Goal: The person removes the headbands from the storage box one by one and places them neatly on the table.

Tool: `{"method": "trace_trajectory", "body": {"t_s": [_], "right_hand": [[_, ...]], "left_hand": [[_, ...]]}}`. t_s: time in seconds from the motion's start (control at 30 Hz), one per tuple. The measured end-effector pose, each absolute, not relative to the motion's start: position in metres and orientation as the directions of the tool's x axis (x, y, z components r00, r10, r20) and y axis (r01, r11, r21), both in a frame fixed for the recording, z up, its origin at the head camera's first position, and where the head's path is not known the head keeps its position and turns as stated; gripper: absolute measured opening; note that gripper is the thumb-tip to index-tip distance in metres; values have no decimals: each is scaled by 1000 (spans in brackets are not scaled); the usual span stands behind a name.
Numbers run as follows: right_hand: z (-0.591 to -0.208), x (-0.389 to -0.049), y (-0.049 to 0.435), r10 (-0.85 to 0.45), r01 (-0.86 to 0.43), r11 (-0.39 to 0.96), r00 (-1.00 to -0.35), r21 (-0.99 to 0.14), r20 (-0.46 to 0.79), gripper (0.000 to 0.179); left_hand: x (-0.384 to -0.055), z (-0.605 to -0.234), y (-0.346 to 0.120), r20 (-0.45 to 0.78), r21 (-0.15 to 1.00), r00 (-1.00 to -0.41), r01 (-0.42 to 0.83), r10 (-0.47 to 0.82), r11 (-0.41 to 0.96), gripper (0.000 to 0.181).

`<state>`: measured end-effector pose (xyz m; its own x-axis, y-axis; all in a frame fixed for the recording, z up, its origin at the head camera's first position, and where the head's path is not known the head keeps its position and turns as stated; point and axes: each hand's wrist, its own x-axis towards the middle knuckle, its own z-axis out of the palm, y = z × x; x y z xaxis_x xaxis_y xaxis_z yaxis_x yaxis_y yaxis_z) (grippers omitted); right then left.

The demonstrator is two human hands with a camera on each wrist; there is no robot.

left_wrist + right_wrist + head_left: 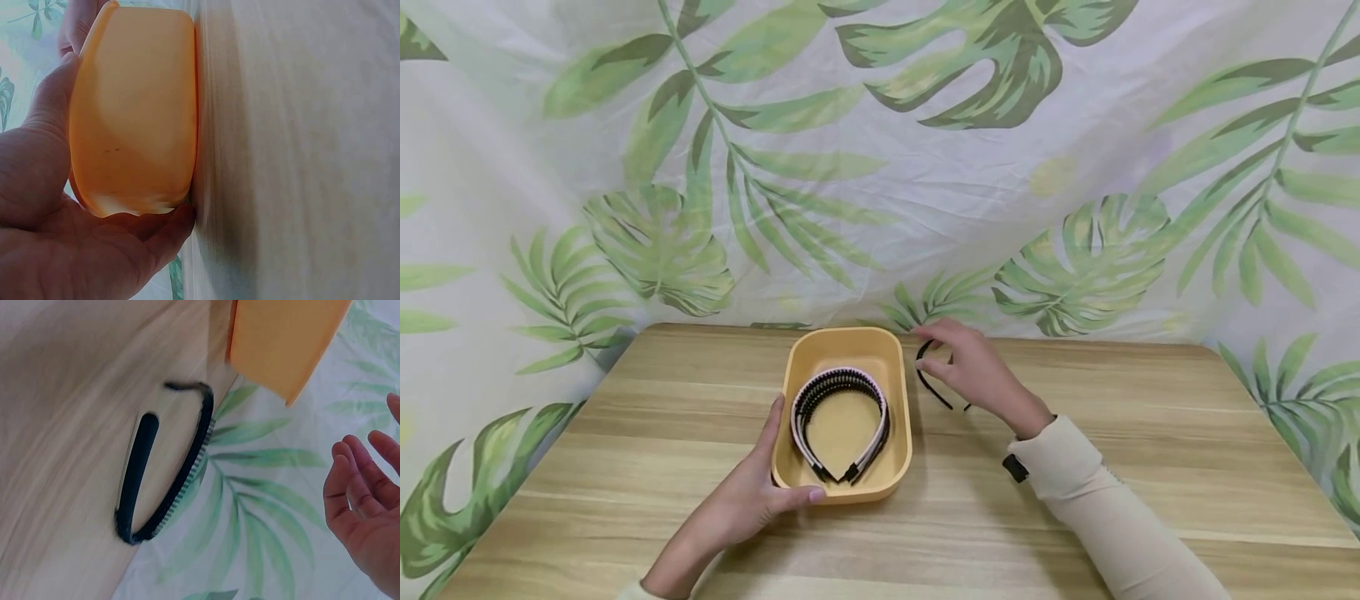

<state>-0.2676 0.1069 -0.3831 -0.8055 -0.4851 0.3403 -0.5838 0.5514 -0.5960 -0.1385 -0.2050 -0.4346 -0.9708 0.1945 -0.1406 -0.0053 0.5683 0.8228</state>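
Observation:
My left hand [748,500] grips a yellow-orange plastic bin [850,346] at its near left corner, thumb over the near rim. In the left wrist view, fingers and thumb wrap round the end of the bin. Inside lie several nested headbands [837,382], black toothed ones and a pale one, open ends toward me. Just right of the bin, my right hand [976,367] is over a black headband [192,453] with small teeth along its inner edge. The right wrist view shows that hand's fingers [356,469] loosely bent, apart from the headband.
The wooden table [1150,450] extends to both sides of the bin. Behind its back edge hangs a pale cloth [925,192] printed with green leaves. A dark strap [1017,468] shows at my right cuff.

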Motion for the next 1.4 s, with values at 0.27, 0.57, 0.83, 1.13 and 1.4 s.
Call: {"method": "trace_trajectory", "body": {"t_s": [0.27, 0.57, 0.83, 1.13, 1.4], "right_hand": [[-384, -262, 93, -503, -567, 538, -810, -623, 303, 41], [-391, -257, 78, -551, -588, 487, -780, -646, 296, 42], [-396, -256, 62, -546, -572, 469, -787, -673, 288, 41], [-402, -260, 51, -579, -590, 447, -764, -672, 285, 43], [-410, -266, 43, -590, -589, 449, -760, -672, 272, 42]], "left_hand": [[-138, -434, -204, -147, 826, -969, -11, 198, 563, 142], [-140, -436, -205, -144, 834, -969, -10, 199, 552, 141], [-139, -436, -205, -126, 835, -970, 9, 208, 551, 140], [-140, -436, -206, -134, 846, -970, -5, 204, 534, 140], [-140, -437, -206, -130, 850, -969, -1, 208, 528, 139]]}}
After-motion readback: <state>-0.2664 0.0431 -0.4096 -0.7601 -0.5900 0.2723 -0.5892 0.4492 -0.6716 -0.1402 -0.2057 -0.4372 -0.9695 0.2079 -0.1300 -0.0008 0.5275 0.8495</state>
